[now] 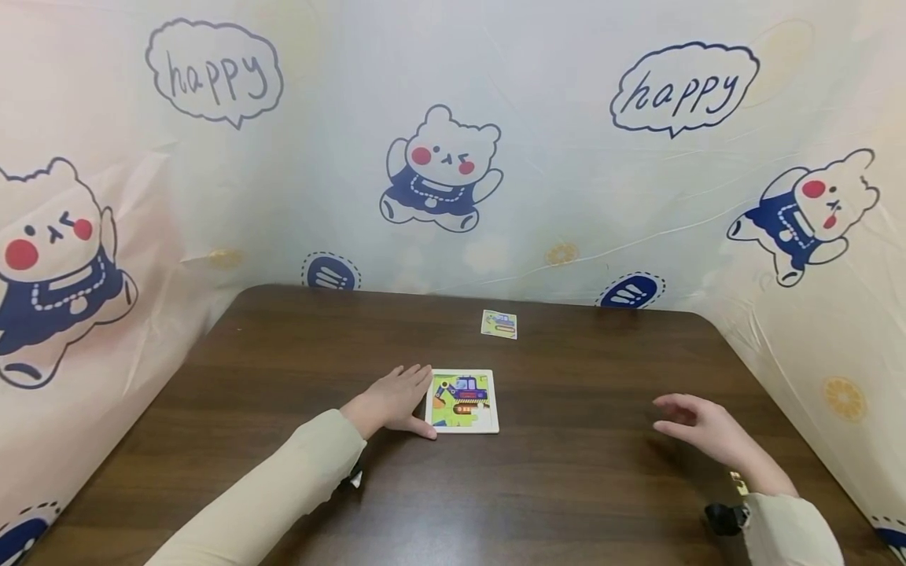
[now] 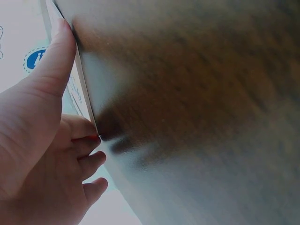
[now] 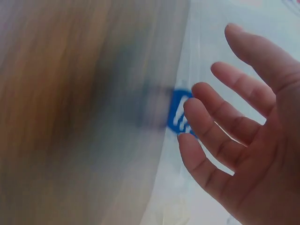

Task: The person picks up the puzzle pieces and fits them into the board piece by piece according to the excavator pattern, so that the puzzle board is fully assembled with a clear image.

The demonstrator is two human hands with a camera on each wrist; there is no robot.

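A small square puzzle board with a white frame and an excavator picture lies flat on the dark wooden table. My left hand rests against the board's left edge, thumb along its near corner; the left wrist view shows the thumb and fingertips pressed to the board's thin edge. A loose picture card lies farther back, apart from both hands. My right hand hovers over the table to the right, fingers relaxed and spread, holding nothing; the right wrist view shows its fingers apart.
Cartoon-printed plastic sheeting walls the table at the back and on both sides. A small black object sits by my right sleeve near the table's front right.
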